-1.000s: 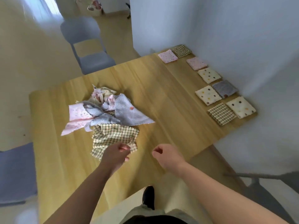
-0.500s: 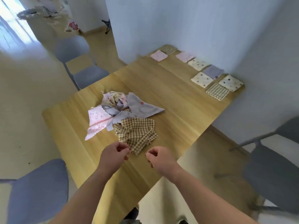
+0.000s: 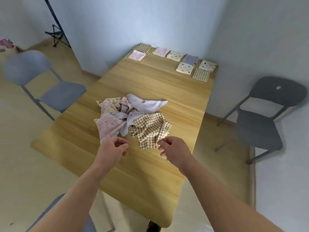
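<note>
1. Wooden table (image 3: 150, 173), light-grained, pushed with its far end into the corner of the walls.
2. Carried at its middle a loose heap of cloths (image 3: 124, 113): checked cloth (image 3: 150, 129) nearest the front edge, pink cloth (image 3: 108, 126) to the left, grey cloth (image 3: 145, 104) behind, all overlapping.
3. Bore at the far end eight folded squares (image 3: 184, 67), laid flat, well apart from the heap.
</note>
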Demonstrator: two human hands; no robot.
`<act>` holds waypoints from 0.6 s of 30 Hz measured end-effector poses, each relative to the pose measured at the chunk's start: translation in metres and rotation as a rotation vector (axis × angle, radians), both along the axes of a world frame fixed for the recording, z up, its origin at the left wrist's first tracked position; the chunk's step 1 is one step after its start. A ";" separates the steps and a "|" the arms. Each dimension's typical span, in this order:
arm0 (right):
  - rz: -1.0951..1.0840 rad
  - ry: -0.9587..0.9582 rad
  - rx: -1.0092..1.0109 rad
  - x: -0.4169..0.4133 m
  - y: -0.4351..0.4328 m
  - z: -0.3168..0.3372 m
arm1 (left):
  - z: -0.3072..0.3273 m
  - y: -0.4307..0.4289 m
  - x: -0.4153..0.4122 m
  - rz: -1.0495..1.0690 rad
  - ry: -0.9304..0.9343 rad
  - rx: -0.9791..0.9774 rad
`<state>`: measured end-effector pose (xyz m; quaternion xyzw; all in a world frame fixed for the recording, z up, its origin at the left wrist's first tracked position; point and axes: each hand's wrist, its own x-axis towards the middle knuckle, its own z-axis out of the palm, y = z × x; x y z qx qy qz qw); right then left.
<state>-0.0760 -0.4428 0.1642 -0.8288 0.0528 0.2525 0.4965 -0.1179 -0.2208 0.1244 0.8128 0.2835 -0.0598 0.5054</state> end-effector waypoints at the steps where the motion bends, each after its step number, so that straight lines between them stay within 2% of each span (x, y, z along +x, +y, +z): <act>1: -0.001 -0.003 -0.011 -0.010 0.002 0.002 | 0.000 0.004 -0.004 -0.003 0.000 -0.005; 7: -0.102 -0.012 0.030 -0.077 0.002 0.009 | 0.014 0.015 -0.034 -0.124 0.012 -0.022; 12: -0.292 -0.012 0.147 -0.120 0.017 0.010 | 0.045 0.019 -0.043 -0.375 -0.001 0.162; 18: -0.382 -0.028 0.182 -0.143 0.043 0.000 | 0.045 0.027 -0.036 -0.487 -0.086 0.186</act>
